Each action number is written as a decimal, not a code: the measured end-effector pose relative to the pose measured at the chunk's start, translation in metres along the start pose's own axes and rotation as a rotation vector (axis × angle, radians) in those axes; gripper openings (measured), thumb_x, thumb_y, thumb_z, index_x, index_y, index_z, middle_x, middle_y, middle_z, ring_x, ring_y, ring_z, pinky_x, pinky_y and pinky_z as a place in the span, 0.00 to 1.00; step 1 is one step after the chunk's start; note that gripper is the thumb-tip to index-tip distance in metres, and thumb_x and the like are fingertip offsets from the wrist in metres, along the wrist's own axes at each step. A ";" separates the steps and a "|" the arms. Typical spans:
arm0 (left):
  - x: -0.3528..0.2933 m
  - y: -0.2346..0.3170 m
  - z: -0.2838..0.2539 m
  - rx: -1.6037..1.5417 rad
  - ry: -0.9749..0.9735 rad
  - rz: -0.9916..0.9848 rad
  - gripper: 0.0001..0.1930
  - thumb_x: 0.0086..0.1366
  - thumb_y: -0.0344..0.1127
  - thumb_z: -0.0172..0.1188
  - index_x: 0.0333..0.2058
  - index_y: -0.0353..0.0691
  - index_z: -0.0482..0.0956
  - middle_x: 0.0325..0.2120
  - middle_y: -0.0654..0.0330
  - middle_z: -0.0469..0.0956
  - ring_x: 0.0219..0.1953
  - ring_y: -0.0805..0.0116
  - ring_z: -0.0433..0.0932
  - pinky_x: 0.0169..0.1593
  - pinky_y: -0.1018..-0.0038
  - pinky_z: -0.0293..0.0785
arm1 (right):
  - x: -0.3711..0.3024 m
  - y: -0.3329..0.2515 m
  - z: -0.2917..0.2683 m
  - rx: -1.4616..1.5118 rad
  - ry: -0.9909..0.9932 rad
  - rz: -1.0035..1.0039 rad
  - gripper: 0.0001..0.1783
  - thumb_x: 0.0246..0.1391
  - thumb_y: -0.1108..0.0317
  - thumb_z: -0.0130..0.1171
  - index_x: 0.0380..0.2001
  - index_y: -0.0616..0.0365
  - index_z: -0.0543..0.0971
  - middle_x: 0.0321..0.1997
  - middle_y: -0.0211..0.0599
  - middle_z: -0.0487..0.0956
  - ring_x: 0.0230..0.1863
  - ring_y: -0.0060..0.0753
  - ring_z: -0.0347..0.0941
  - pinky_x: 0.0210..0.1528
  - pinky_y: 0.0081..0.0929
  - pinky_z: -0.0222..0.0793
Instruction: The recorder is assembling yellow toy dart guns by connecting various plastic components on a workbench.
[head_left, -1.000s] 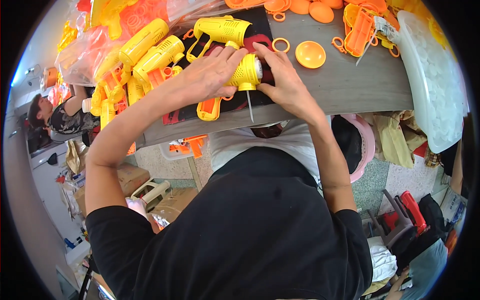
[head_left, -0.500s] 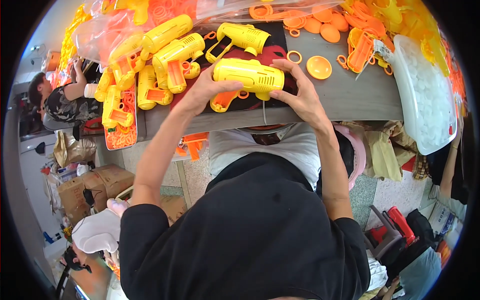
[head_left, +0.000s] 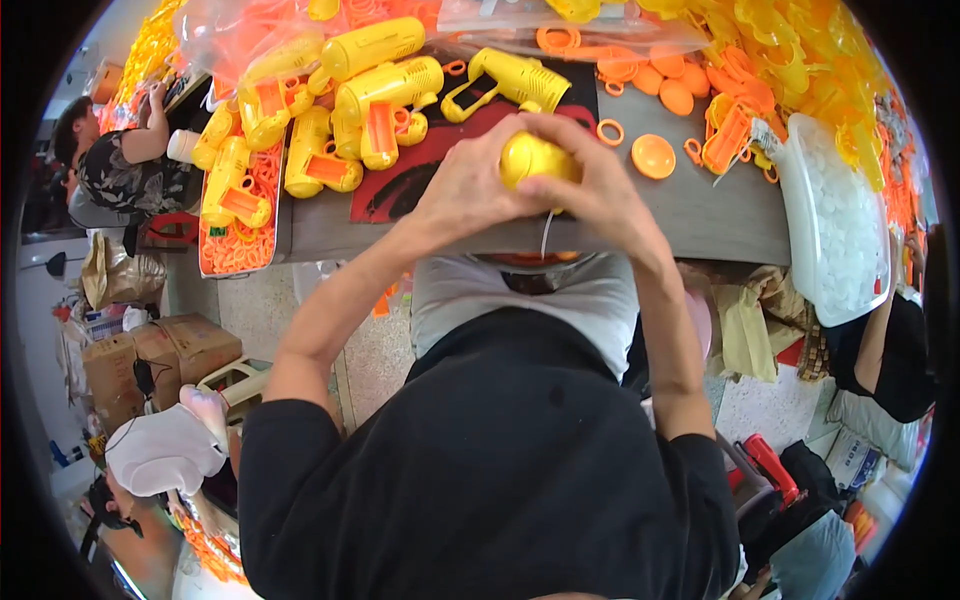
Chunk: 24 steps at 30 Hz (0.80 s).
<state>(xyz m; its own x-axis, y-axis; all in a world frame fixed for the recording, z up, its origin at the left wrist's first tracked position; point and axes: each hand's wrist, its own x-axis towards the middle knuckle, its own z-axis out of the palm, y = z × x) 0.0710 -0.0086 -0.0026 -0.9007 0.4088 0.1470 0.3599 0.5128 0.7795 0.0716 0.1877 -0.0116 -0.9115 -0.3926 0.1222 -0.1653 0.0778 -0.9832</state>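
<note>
Yellow moulded plastic made up the toy gun (head_left: 537, 158) under inspection; it was seen end-on, held just above the near edge of the grey worktable (head_left: 700, 225), in front of the person's chest. Judged from its thin-walled look, the piece would be light, stiff and hollow, with a smooth and somewhat slippery skin; the rounded body appeared the soundest place to grip (thinner loops and tabs would likely flex or snap). The left hand (head_left: 465, 190) was closed around the left flank of the body, fingers curled tight against it. The right hand (head_left: 600, 195) was clamped on the right flank, fingers over the top. Both hands met across the piece, hiding most of it. Beyond lay 1 more yellow toy gun (head_left: 510, 80) on a red-and-black mat (head_left: 410, 170), and an orange disc (head_left: 653, 156) just right of the hands.
</note>
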 end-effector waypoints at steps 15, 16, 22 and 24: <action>0.001 0.021 -0.058 0.293 -0.023 0.370 0.36 0.47 0.37 0.76 0.56 0.43 0.71 0.44 0.53 0.79 0.50 0.56 0.78 0.52 0.66 0.75 | -0.020 -0.045 -0.009 -0.504 0.130 -0.146 0.36 0.42 0.68 0.76 0.56 0.60 0.74 0.48 0.36 0.80 0.51 0.33 0.76 0.55 0.30 0.71; 0.006 0.029 -0.054 0.432 -0.044 0.461 0.39 0.45 0.37 0.74 0.59 0.45 0.70 0.46 0.52 0.79 0.49 0.50 0.78 0.50 0.63 0.76 | -0.016 -0.052 -0.009 -0.681 0.144 -0.233 0.35 0.41 0.68 0.77 0.55 0.60 0.75 0.47 0.36 0.81 0.50 0.36 0.77 0.54 0.32 0.71; 0.011 0.022 -0.059 -0.040 0.019 0.256 0.36 0.47 0.35 0.77 0.57 0.41 0.72 0.46 0.55 0.82 0.45 0.60 0.82 0.51 0.69 0.78 | -0.014 -0.064 -0.009 0.221 0.357 -0.399 0.37 0.54 0.68 0.68 0.65 0.58 0.65 0.60 0.42 0.74 0.61 0.38 0.71 0.60 0.35 0.70; 0.005 0.014 -0.060 -0.375 0.101 0.072 0.33 0.49 0.31 0.78 0.53 0.34 0.73 0.44 0.60 0.82 0.44 0.75 0.80 0.51 0.74 0.77 | -0.026 -0.021 -0.007 0.267 0.184 -0.234 0.36 0.58 0.68 0.64 0.67 0.59 0.62 0.63 0.42 0.71 0.64 0.36 0.69 0.61 0.33 0.69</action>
<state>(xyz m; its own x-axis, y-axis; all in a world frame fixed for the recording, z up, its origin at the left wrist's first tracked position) 0.0569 -0.0445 0.0457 -0.9027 0.3477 0.2535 0.3257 0.1670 0.9306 0.0962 0.2030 0.0070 -0.9172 -0.1988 0.3452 -0.2948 -0.2442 -0.9238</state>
